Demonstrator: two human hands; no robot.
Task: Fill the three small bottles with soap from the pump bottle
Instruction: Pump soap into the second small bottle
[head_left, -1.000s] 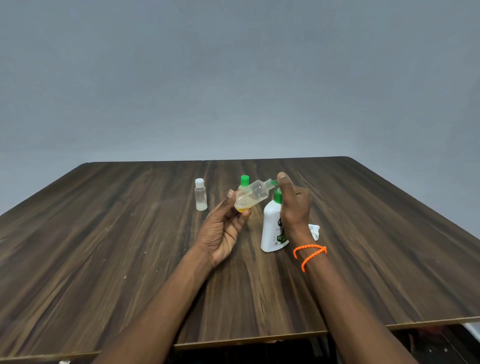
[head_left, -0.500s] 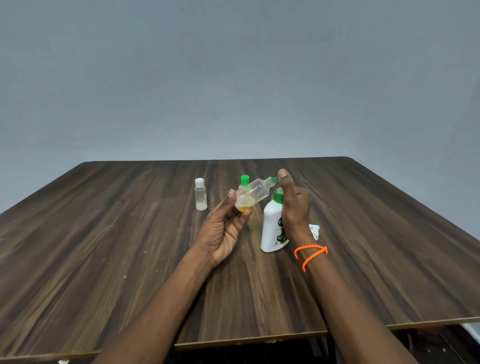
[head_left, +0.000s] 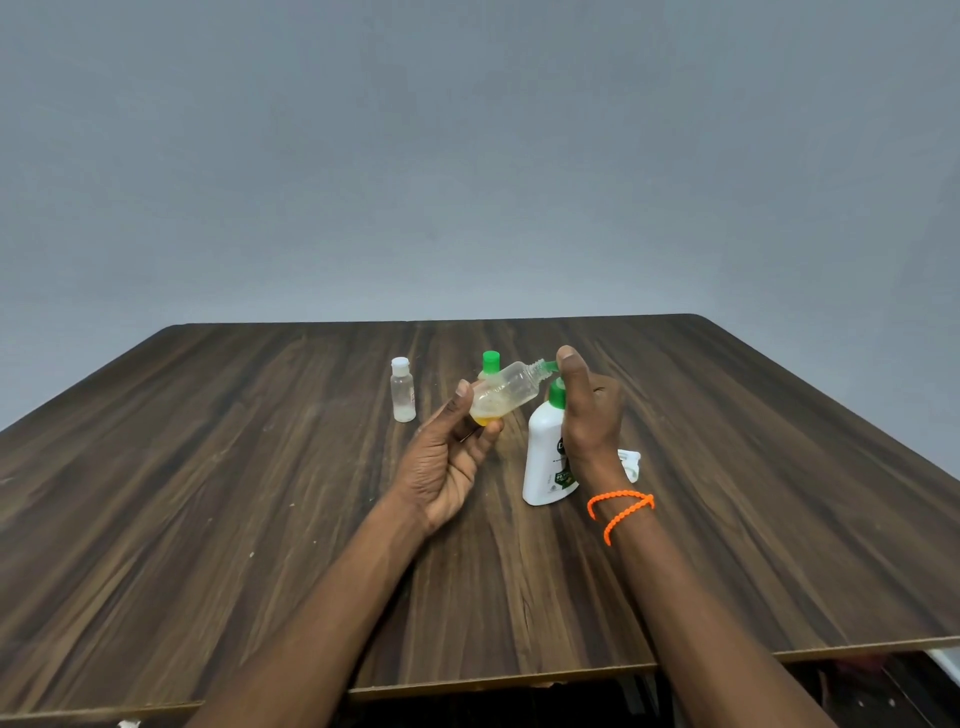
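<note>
My left hand (head_left: 447, 457) is raised palm-up, thumb and fingers curled round a small clear bottle (head_left: 506, 392) tilted to the right. My right hand (head_left: 589, 410) stands upright just right of it, fingers pressing atop the pump bottle (head_left: 545, 462).

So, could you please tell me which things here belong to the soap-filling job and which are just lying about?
Job:
pump bottle
open clear bottle, held in left hand
white-capped bottle
green-capped bottle
right hand on the pump

Lying about:
small white piece behind the right wrist
orange wristband
table
</note>
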